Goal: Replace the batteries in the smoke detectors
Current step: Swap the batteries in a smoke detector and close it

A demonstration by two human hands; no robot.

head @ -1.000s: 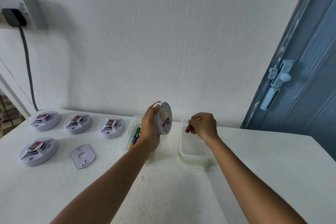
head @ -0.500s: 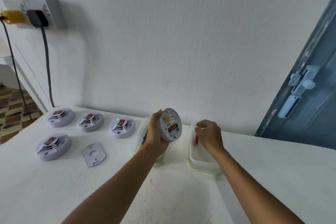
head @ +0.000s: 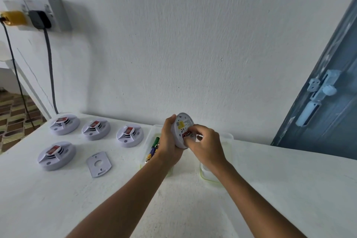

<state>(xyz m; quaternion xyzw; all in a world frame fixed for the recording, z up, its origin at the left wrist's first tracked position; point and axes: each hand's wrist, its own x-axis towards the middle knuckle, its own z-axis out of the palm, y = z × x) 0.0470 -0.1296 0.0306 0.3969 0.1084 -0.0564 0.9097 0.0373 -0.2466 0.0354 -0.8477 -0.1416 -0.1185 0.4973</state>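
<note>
My left hand [head: 170, 142] holds a round white smoke detector [head: 183, 123] tilted upright above the table, its back with a yellow label turned toward me. My right hand [head: 206, 146] is against the detector's back, with the fingertips pinched on a red battery [head: 186, 133] in the open compartment. Under my left wrist stands a clear container [head: 152, 131] with green and purple batteries [head: 154, 146]. A second clear container [head: 229, 138] sits behind and under my right hand, its contents hidden.
Several more white smoke detectors lie on the white table [head: 280, 179] at the left, one of them nearest me [head: 56, 155], the others behind it in a row [head: 96, 129]. A grey mounting plate [head: 99, 164] lies beside them. A wall outlet with plugs [head: 38, 15] and a blue door [head: 332, 112] flank the scene.
My right hand left the right container, where it had lowered a red battery, and moved left to the detector's back. The left hand has kept holding the detector.
</note>
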